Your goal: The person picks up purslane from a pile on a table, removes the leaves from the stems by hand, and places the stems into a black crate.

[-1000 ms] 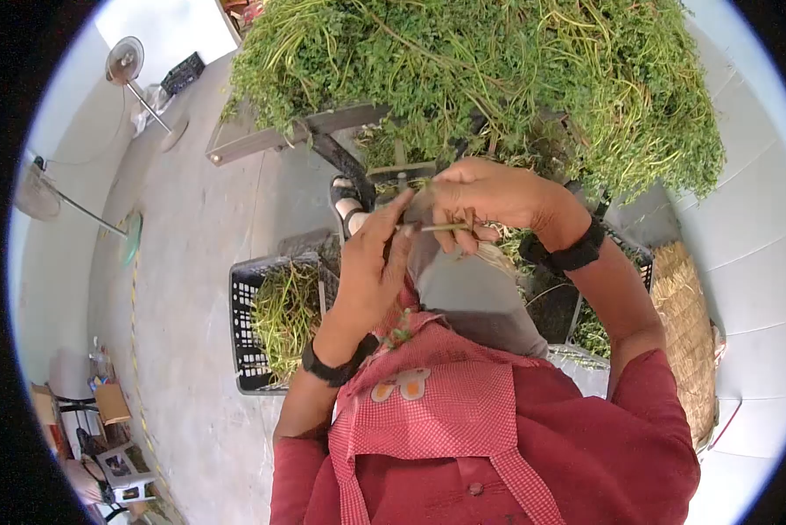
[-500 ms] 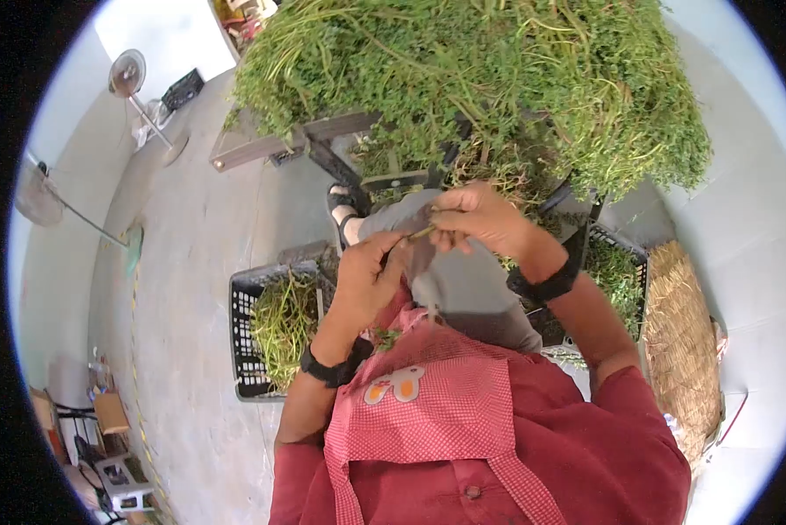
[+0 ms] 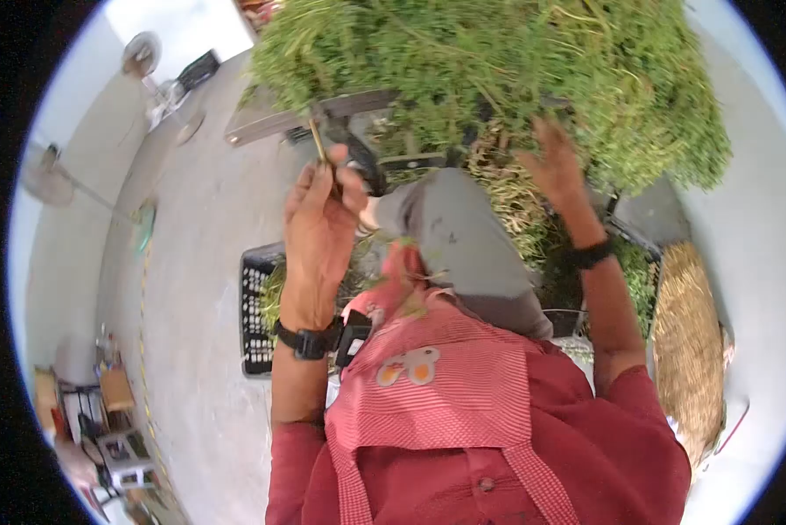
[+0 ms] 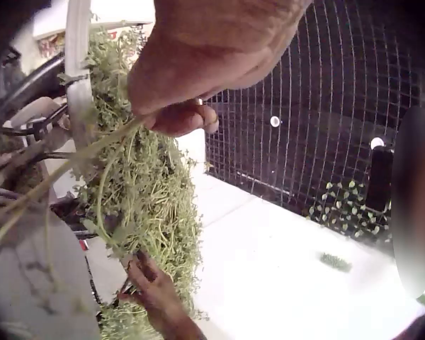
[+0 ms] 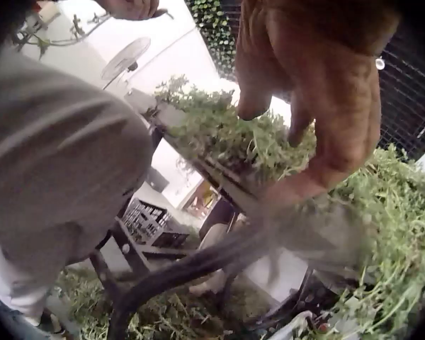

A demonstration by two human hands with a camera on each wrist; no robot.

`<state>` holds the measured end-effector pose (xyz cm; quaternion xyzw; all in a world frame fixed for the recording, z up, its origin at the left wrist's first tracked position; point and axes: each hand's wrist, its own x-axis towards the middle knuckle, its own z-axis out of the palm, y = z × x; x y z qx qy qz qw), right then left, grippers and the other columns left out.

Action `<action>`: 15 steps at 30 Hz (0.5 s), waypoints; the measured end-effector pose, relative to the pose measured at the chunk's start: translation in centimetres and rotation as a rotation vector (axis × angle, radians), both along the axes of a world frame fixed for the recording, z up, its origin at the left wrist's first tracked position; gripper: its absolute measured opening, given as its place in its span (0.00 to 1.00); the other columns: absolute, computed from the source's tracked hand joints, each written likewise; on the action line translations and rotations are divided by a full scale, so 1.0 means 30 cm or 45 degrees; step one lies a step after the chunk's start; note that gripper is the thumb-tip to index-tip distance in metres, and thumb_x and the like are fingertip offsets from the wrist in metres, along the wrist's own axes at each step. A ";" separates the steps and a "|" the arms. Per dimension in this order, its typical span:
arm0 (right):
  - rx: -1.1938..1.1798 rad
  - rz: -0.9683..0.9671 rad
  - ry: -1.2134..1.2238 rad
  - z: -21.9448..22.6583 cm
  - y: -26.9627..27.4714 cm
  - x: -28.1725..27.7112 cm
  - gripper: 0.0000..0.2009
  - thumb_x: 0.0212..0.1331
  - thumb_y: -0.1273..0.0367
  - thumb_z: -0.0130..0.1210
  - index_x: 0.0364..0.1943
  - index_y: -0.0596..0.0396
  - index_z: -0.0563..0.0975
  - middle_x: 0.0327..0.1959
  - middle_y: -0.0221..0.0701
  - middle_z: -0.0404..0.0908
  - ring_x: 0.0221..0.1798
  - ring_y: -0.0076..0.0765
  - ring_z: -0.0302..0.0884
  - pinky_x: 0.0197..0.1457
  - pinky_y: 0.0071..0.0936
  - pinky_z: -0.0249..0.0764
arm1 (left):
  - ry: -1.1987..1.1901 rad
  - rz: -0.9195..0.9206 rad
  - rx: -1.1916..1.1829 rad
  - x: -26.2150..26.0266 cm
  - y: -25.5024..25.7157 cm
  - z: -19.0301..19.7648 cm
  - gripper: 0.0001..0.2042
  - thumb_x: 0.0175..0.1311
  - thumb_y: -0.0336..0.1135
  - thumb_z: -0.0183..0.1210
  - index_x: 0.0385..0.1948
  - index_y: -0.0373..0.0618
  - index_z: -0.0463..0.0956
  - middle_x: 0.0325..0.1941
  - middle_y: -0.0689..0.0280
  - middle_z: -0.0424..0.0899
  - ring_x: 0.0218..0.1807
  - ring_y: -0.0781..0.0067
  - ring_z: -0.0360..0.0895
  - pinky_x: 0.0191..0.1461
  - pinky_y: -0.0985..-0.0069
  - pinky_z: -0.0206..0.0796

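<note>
The left hand point(image 3: 319, 227) is raised at the left of the lap in the head view, its fingers pinching a plant stem point(image 3: 319, 140). In the left wrist view this hand point(image 4: 212, 57) grips long green stems point(image 4: 64, 166) that trail to the lower left. At the near edge of the heap of leafy greens point(image 3: 489, 61) the right hand point(image 3: 557, 171) reaches out with spread fingers, nothing visible in it. The right wrist view shows that hand point(image 5: 312, 92) with its fingers apart above the greens point(image 5: 404, 234); whether it touches them cannot be told.
A black crate point(image 3: 257, 324) of stems stands on the floor at the left, another crate point(image 3: 645, 289) with greens at the right beside a woven straw bundle point(image 3: 689, 350). The table's wooden edge point(image 3: 279, 122) juts out left of the heap. Two fans point(image 3: 47, 179) stand farther left.
The hands were together over the lap with a short stem between them. They have parted: the left moved left with stems, the right let go and moved forward to the heap.
</note>
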<state>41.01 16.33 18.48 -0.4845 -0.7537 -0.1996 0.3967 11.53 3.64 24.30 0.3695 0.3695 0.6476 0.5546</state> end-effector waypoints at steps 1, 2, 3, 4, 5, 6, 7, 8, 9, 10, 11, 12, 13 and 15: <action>0.154 -0.044 -0.063 0.039 -0.003 -0.028 0.14 0.56 0.65 0.53 0.45 0.55 0.75 0.36 0.41 0.79 0.37 0.40 0.79 0.37 0.33 0.75 | -0.477 -0.049 0.222 -0.016 0.021 0.007 0.09 0.66 0.31 0.47 0.40 0.36 0.72 0.28 0.67 0.75 0.27 0.77 0.68 0.35 0.82 0.63; -0.208 0.223 0.212 0.079 -0.037 -0.024 0.16 0.56 0.64 0.54 0.47 0.55 0.74 0.38 0.39 0.80 0.39 0.36 0.79 0.38 0.30 0.74 | -0.477 -0.019 0.240 -0.031 0.037 0.009 0.09 0.66 0.31 0.47 0.40 0.36 0.72 0.28 0.67 0.75 0.27 0.77 0.68 0.35 0.82 0.63; -0.589 0.471 0.479 0.120 -0.080 -0.025 0.18 0.56 0.62 0.55 0.49 0.54 0.74 0.39 0.38 0.80 0.41 0.31 0.78 0.40 0.27 0.74 | -0.683 -0.034 0.187 -0.037 0.045 0.001 0.10 0.66 0.31 0.47 0.42 0.35 0.70 0.30 0.65 0.75 0.30 0.76 0.68 0.38 0.80 0.64; -0.897 0.707 0.710 0.128 -0.100 -0.056 0.18 0.53 0.63 0.56 0.48 0.54 0.75 0.40 0.36 0.80 0.40 0.26 0.78 0.38 0.24 0.73 | -0.890 -0.056 0.124 -0.036 0.046 -0.014 0.11 0.66 0.32 0.47 0.44 0.34 0.68 0.32 0.63 0.74 0.32 0.75 0.69 0.40 0.78 0.65; -0.905 0.705 0.709 0.133 -0.124 -0.095 0.18 0.53 0.63 0.56 0.48 0.54 0.75 0.40 0.36 0.80 0.40 0.26 0.78 0.38 0.24 0.73 | -0.892 -0.052 0.117 -0.032 0.047 -0.027 0.11 0.66 0.32 0.47 0.44 0.34 0.68 0.32 0.63 0.74 0.32 0.75 0.69 0.40 0.78 0.65; -0.900 0.814 0.630 0.141 -0.151 -0.140 0.18 0.52 0.64 0.57 0.47 0.54 0.75 0.39 0.36 0.80 0.39 0.25 0.77 0.38 0.23 0.73 | -0.933 -0.112 0.155 -0.030 0.049 -0.035 0.11 0.66 0.31 0.47 0.44 0.34 0.68 0.34 0.61 0.74 0.33 0.74 0.69 0.41 0.77 0.66; -0.892 0.923 0.548 0.152 -0.177 -0.183 0.18 0.52 0.65 0.57 0.47 0.54 0.75 0.39 0.35 0.80 0.38 0.25 0.77 0.37 0.22 0.73 | -0.973 -0.171 0.197 -0.029 0.050 -0.037 0.10 0.66 0.29 0.46 0.44 0.33 0.67 0.36 0.59 0.74 0.34 0.74 0.69 0.42 0.76 0.67; -0.894 0.928 0.547 0.174 -0.208 -0.221 0.18 0.52 0.65 0.57 0.47 0.54 0.75 0.39 0.35 0.80 0.38 0.25 0.77 0.37 0.22 0.73 | -0.972 -0.165 0.198 -0.027 0.050 -0.030 0.10 0.66 0.29 0.46 0.44 0.33 0.67 0.36 0.59 0.74 0.34 0.74 0.69 0.42 0.76 0.67; -0.980 1.007 0.465 0.197 -0.245 -0.255 0.17 0.53 0.67 0.56 0.48 0.55 0.75 0.38 0.33 0.81 0.37 0.21 0.76 0.37 0.21 0.72 | -0.986 -0.118 0.124 -0.023 0.046 -0.022 0.09 0.65 0.29 0.47 0.42 0.34 0.69 0.35 0.59 0.75 0.33 0.74 0.70 0.41 0.76 0.67; -1.068 1.085 0.378 0.205 -0.272 -0.282 0.17 0.54 0.69 0.55 0.49 0.57 0.74 0.38 0.31 0.81 0.36 0.18 0.74 0.37 0.19 0.71 | -1.003 -0.069 0.048 -0.019 0.040 -0.021 0.08 0.65 0.29 0.47 0.40 0.35 0.70 0.34 0.60 0.76 0.33 0.74 0.71 0.41 0.75 0.68; -1.075 1.088 0.373 0.187 -0.281 -0.305 0.17 0.54 0.69 0.55 0.49 0.57 0.74 0.38 0.31 0.81 0.36 0.18 0.74 0.37 0.19 0.71 | -1.008 -0.061 0.048 -0.019 0.037 -0.027 0.08 0.65 0.29 0.47 0.40 0.35 0.70 0.34 0.60 0.76 0.33 0.74 0.71 0.41 0.75 0.68; -1.119 1.084 0.334 0.153 -0.277 -0.326 0.17 0.53 0.67 0.56 0.47 0.56 0.75 0.37 0.31 0.81 0.35 0.20 0.75 0.37 0.20 0.71 | -1.054 -0.096 0.046 -0.020 0.037 -0.034 0.08 0.65 0.29 0.47 0.40 0.35 0.70 0.34 0.60 0.76 0.32 0.73 0.71 0.41 0.75 0.67; -1.162 1.081 0.293 0.113 -0.272 -0.350 0.16 0.52 0.66 0.57 0.46 0.55 0.76 0.36 0.32 0.82 0.35 0.23 0.76 0.36 0.21 0.71 | -1.100 -0.130 0.047 -0.023 0.038 -0.040 0.07 0.65 0.29 0.47 0.39 0.35 0.70 0.34 0.59 0.76 0.32 0.73 0.71 0.41 0.75 0.67; -1.201 1.289 0.437 0.047 -0.276 -0.392 0.15 0.54 0.66 0.56 0.44 0.58 0.76 0.31 0.30 0.81 0.31 0.19 0.73 0.33 0.19 0.70 | -1.118 -0.148 0.062 -0.032 0.039 -0.058 0.07 0.65 0.29 0.47 0.39 0.35 0.70 0.34 0.59 0.76 0.33 0.73 0.71 0.41 0.75 0.67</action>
